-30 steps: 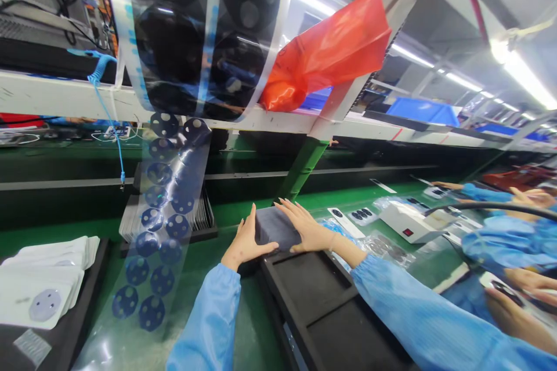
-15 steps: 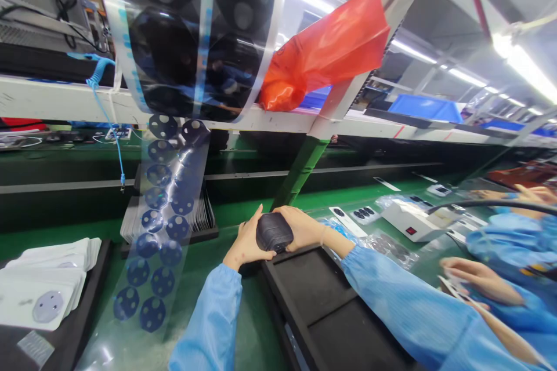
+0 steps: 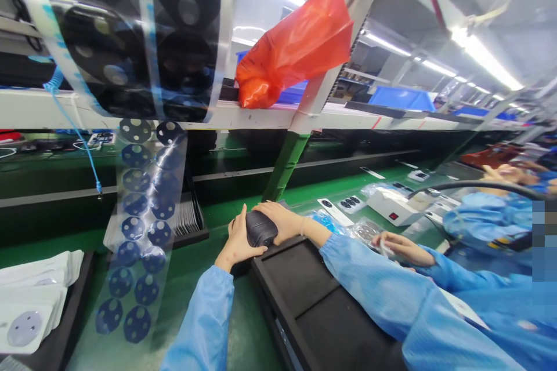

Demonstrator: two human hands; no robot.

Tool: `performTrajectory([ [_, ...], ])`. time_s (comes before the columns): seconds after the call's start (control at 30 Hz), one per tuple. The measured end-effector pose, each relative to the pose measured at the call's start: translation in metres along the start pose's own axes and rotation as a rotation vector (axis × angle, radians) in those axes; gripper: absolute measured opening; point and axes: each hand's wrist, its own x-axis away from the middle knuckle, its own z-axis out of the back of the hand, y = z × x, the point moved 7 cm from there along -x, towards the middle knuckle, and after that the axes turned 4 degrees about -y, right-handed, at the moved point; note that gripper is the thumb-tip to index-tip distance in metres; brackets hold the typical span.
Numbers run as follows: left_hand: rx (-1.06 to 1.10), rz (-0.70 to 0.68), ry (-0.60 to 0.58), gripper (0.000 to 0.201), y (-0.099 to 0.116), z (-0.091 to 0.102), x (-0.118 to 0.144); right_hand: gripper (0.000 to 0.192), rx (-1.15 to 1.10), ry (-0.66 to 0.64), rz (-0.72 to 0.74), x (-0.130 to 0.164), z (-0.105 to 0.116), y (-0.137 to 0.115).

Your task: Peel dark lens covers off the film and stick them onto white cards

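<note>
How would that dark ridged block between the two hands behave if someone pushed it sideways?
The dark ridged block shows fine parallel lines, like many thin layers, so it would probably fan out. The left hand and right hand bracket it from both sides, hinting it may come apart if let loose. Its rounded corners might let it rock.

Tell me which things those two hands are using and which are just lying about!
Seemingly in use:
black rounded stack of thin pieces, between left hand and right hand
black rectangular tray with compartments, nearby

Probably just lying about:
crumpled red plastic bag
blue plastic bin
</note>
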Motion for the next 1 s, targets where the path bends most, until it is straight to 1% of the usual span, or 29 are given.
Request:
performTrajectory([
  [0.1,-0.01,0.022,0.029,0.125,-0.002,-0.003,-0.001,0.109,-0.135,0.054,-0.039,0.008,0.001,0.012],
  [0.2,-0.01,0.035,0.048,0.119,-0.003,-0.005,-0.001,0.115,-0.299,0.198,-0.13,0.031,0.006,0.03],
  [0.23,-0.009,0.033,0.053,0.118,-0.003,-0.006,0.0,0.112,-0.36,0.266,-0.175,0.04,0.007,0.038],
  [0.27,-0.007,0.029,0.057,0.117,-0.002,-0.006,0.0,0.103,-0.422,0.347,-0.225,0.05,0.007,0.046],
  [0.37,0.0,0.01,0.062,0.115,-0.001,-0.007,0.0,0.06,-0.601,0.648,-0.393,0.077,0.004,0.072],
  [0.4,0.002,0.005,0.062,0.114,-0.001,-0.007,-0.001,0.05,-0.659,0.747,-0.449,0.083,0.001,0.081],
  [0.47,0.001,0.004,0.064,0.115,0.0,-0.008,-0.001,0.042,-0.787,0.892,-0.55,0.089,-0.009,0.095],
  [0.5,-0.003,0.009,0.064,0.116,0.0,-0.008,0.0,0.039,-0.859,0.929,-0.591,0.087,-0.015,0.101],
  [0.57,-0.015,0.027,0.057,0.119,0.001,-0.009,0.001,0.038,-1.008,0.947,-0.643,0.08,-0.027,0.106],
  [0.67,-0.038,0.058,0.044,0.128,0.004,-0.011,0.004,0.04,-1.188,0.904,-0.668,0.065,-0.039,0.105],
  [0.73,-0.053,0.067,0.042,0.13,0.005,-0.011,0.005,0.037,-1.248,0.866,-0.677,0.06,-0.045,0.103],
  [0.87,-0.064,0.077,0.039,0.128,0.006,-0.01,0.005,0.028,-1.236,0.801,-0.695,0.059,-0.048,0.103],
  [1.0,-0.078,0.069,0.028,0.135,0.004,-0.01,0.005,0.03,-1.085,0.783,-0.695,0.059,-0.045,0.106],
])
